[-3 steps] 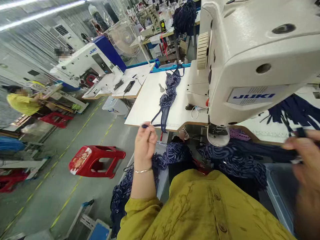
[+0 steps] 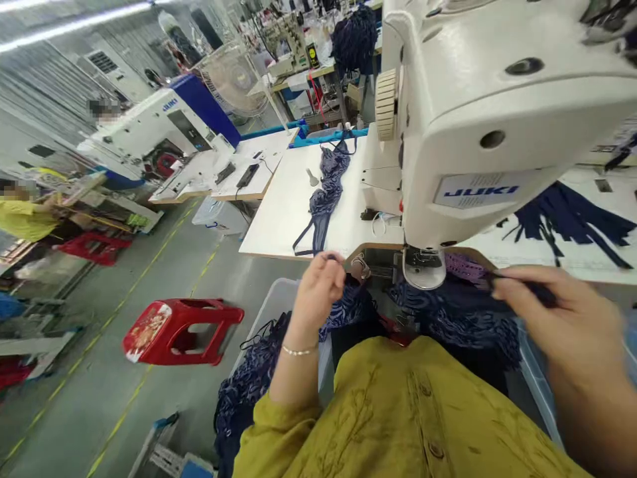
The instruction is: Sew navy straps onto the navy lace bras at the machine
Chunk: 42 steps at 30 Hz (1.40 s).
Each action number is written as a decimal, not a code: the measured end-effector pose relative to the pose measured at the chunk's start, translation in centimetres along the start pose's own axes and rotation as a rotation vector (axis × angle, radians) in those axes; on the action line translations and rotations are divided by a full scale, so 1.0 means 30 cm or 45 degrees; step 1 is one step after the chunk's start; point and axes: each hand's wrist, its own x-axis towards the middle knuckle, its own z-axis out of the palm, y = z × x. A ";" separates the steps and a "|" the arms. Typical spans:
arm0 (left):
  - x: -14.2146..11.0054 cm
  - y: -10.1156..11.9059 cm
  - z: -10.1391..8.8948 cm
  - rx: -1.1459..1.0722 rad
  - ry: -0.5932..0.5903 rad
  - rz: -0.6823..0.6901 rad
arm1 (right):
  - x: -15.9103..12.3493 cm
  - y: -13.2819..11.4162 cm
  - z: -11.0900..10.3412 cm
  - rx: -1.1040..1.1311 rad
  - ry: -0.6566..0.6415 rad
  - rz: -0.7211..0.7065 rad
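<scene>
My left hand (image 2: 319, 289) is closed in front of the table's near edge, with a small dark bit showing at its fingertips; I cannot make out what it is. On the right, my right hand (image 2: 557, 312) pinches a dark navy fabric strip (image 2: 537, 291), partly covered by the fingers. Between the hands stands the sewing machine head (image 2: 478, 146), its presser area (image 2: 424, 265) low at the table's front. A navy patterned bra (image 2: 331, 179) lies on the white table left of the machine, its lower end just beyond my left hand. More navy patterned garments (image 2: 462, 325) lie across my lap.
Cut navy strips (image 2: 572, 216) lie on the table at right. A plastic bin (image 2: 279, 292) with navy garments stands at lower left. A red stool (image 2: 184, 332) is on the floor, left. Another sewing machine (image 2: 164, 139) and a seated person in yellow (image 2: 24, 212) are farther left.
My right hand has come inward, leftward, with the navy strip, toward the machine's front. My left hand has moved right and slightly down. The view has shifted a little.
</scene>
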 end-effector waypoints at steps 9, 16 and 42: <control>-0.073 -0.078 0.223 0.790 -0.323 0.270 | -0.005 -0.130 0.127 -0.288 -0.182 -0.799; -0.076 -0.110 0.229 1.217 -0.220 0.737 | -0.007 -0.125 0.148 -0.470 -0.070 -0.899; -0.090 -0.134 0.216 1.898 -0.166 1.057 | -0.036 -0.106 0.158 0.056 -0.724 -0.251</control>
